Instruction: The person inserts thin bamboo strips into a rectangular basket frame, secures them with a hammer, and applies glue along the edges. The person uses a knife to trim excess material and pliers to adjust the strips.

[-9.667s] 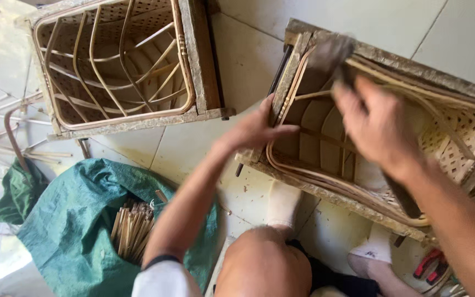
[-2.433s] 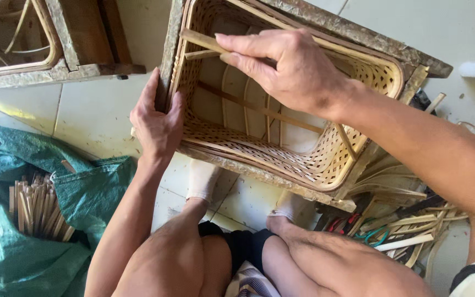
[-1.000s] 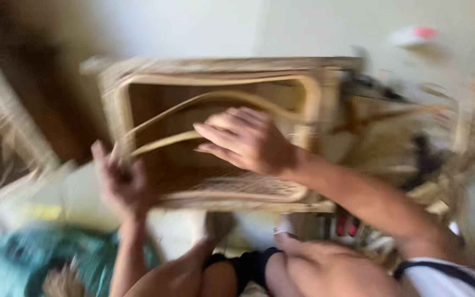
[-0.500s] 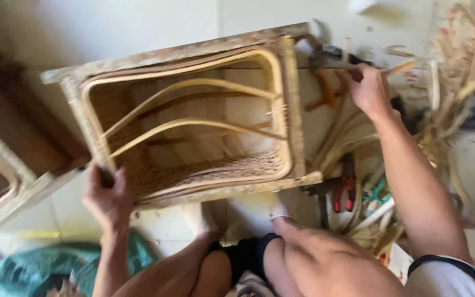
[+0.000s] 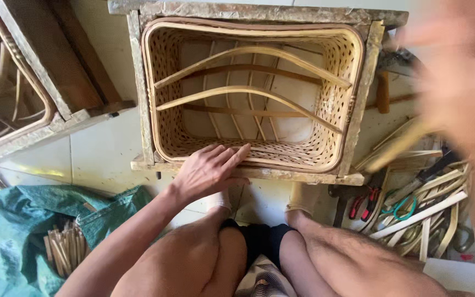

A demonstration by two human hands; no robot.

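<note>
A woven bamboo basket (image 5: 330,82) sits inside a rough wooden frame (image 5: 248,11) on the tiled floor in front of my knees. Two curved bamboo ribs (image 5: 248,91) arch across its open top. My left hand (image 5: 207,170) lies flat on the near edge of the frame, fingers spread and reaching onto the basket rim. At the right, my right hand (image 5: 457,93) is raised and badly blurred. A blurred bamboo strip (image 5: 394,148) juts down and left from it, and the hand appears closed on that strip.
A second wooden frame with a basket (image 5: 45,60) stands at the left. A green bag (image 5: 6,220) with short bamboo sticks (image 5: 64,247) lies at lower left. Loose bamboo strips (image 5: 424,214), red-handled pliers (image 5: 361,201) and other tools lie at the right.
The basket frame now lies square in front of me. My left hand moved from the frame's left corner to its near edge. My right hand rose from the strip pile with a strip.
</note>
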